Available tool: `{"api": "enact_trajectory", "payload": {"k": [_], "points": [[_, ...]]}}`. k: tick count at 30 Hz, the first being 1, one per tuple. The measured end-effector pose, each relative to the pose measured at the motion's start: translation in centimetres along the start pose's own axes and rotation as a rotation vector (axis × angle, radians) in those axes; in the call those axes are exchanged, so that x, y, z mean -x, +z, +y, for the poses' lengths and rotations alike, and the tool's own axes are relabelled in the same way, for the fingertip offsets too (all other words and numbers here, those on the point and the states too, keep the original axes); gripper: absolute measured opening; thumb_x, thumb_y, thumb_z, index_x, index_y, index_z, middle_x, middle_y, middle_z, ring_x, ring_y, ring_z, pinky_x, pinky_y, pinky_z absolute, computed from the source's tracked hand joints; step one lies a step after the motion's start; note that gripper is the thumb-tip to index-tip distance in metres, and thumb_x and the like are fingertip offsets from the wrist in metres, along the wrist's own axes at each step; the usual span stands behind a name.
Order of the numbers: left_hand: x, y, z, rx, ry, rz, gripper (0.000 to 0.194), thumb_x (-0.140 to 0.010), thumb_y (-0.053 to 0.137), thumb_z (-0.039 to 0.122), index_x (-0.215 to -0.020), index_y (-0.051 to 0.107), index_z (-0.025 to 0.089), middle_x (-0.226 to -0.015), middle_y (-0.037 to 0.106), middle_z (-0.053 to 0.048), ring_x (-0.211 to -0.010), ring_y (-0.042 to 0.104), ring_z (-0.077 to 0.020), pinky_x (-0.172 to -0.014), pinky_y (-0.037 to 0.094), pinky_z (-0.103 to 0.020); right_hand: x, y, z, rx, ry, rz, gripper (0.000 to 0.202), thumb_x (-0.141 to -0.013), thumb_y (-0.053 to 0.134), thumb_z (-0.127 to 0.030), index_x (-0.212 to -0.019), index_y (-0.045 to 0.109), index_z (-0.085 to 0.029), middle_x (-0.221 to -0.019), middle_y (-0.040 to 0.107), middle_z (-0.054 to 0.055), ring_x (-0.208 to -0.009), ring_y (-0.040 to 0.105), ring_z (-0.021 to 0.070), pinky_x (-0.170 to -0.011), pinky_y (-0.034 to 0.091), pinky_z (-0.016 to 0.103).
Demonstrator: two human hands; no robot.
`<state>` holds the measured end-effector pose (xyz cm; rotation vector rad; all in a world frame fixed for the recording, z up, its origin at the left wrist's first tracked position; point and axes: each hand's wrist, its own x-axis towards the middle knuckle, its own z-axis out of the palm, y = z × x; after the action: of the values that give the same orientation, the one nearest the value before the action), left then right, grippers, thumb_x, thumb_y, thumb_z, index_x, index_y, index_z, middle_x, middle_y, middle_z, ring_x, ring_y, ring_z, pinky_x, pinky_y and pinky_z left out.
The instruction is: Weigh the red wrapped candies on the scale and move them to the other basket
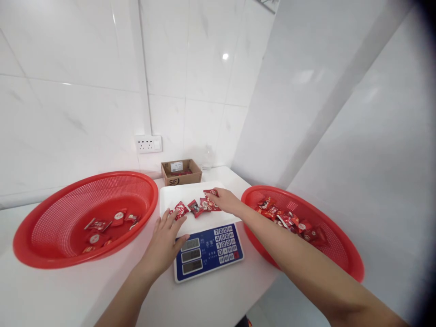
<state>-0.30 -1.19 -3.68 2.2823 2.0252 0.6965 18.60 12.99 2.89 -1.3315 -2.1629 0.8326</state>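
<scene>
Bright, even indoor light fills the view. A small ceiling lamp glints off the glossy wall tiles (225, 56) near twelve o'clock, with a broader soft sheen toward two o'clock. Shadows on the white worktop (218, 299) are faint. Wide-angle bending curves the edges, and a dark vignette closes the corners from one to five o'clock.

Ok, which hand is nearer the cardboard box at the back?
Right. The right hand is over the scale tray's far side, just short of the cardboard box; the left hand rests at the tray's near-left edge, farther away.
</scene>
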Motion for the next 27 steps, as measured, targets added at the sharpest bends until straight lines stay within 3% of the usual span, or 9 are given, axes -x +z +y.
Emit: {"api": "enact_trajectory", "payload": {"k": [3,6,10,12,15,19,23,27], "points": [[0.0,0.0,0.0,-0.005,-0.002,-0.012,0.042,-0.087,0.046,0.035,-0.127,0.049,0.023,-0.142,0.038,-0.011,-0.134,0.024,-0.0324,-0.104,0.026,-0.055,-0.8,-0.2,0.1,-0.023,0.017,0.033,0.025,-0.083,0.049,-0.039,-0.087,0.060,-0.017,-0.086,0.067,0.006,-0.078,0.060,0.0177,-0.071,0.044,0.029],[0.0,0.0,0.0,-0.011,0.003,-0.016,0.042,-0.087,0.046,0.035,-0.127,0.049,0.023,-0.142,0.038,-0.011,-0.134,0.024,-0.0329,-0.103,0.027,-0.056,-1.5,0.1,0.1,-0.079,0.023,0.019,0.034,-0.088,0.039,-0.041,-0.107,0.055,-0.017,-0.091,0.068,0.006,-0.076,0.062,0.0153,-0.070,0.048,0.029],[0.2,0.1,-0.1,-0.022,0.018,0.020,0.039,-0.086,0.047,0.034,-0.124,0.050,0.025,-0.141,0.041,-0.010,-0.133,0.027,-0.0326,-0.102,0.028,-0.056,-1.5,0.9,0.1,-0.062,-0.006,0.072,0.048,-0.083,0.049,-0.034,-0.128,0.042,-0.019,-0.120,0.058,0.012,-0.102,0.057,0.0201,-0.089,0.043,0.038],[0.2,0.2,-0.2,-0.023,0.022,0.019,0.038,-0.086,0.047,0.033,-0.124,0.051,0.025,-0.141,0.041,-0.010,-0.133,0.027,-0.0325,-0.102,0.028,-0.056,-0.9,1.6,0.2,0.011,-0.143,0.071,0.049,-0.079,0.055,-0.028,-0.126,0.046,-0.022,-0.131,0.050,0.010,-0.118,0.046,0.0220,-0.100,0.034,0.041],[0.1,0.1,-0.1,-0.019,0.014,-0.014,0.039,-0.086,0.047,0.033,-0.125,0.050,0.023,-0.141,0.039,-0.012,-0.134,0.025,-0.0327,-0.103,0.027,-0.057,0.4,2.6,0.6,0.202,-0.404,-0.047,0.038,-0.078,0.057,-0.027,-0.115,0.058,-0.023,-0.129,0.053,0.008,-0.125,0.039,0.0237,-0.105,0.026,0.044],[0.0,-0.2,0.0,0.005,0.003,-0.056,0.041,-0.087,0.047,0.032,-0.127,0.048,0.022,-0.143,0.037,-0.013,-0.134,0.026,-0.0306,-0.104,0.025,-0.055,2.4,3.2,1.1,0.325,-0.465,-0.185,0.030,-0.081,0.054,-0.029,-0.109,0.064,-0.023,-0.112,0.065,0.007,-0.123,0.041,0.0254,-0.103,0.030,0.045],[0.0,-0.5,0.1,0.017,-0.002,-0.089,0.043,-0.088,0.044,0.034,-0.130,0.045,0.024,-0.144,0.034,-0.012,-0.134,0.024,-0.0288,-0.105,0.022,-0.055,3.4,1.6,2.0,0.277,-0.450,-0.186,0.032,-0.083,0.051,-0.029,-0.113,0.061,-0.023,-0.118,0.062,0.005,-0.124,0.041,0.0242,-0.106,0.027,0.044],[0.0,-0.6,0.0,0.032,0.005,-0.074,0.044,-0.089,0.042,0.037,-0.131,0.044,0.025,-0.144,0.035,-0.011,-0.135,0.023,-0.0288,-0.105,0.022,-0.055,3.5,-2.9,4.8,0.331,-0.194,0.047,0.039,-0.086,0.045,-0.032,-0.123,0.053,-0.022,-0.129,0.055,0.004,-0.124,0.043,0.0209,-0.105,0.030,0.038]]}}
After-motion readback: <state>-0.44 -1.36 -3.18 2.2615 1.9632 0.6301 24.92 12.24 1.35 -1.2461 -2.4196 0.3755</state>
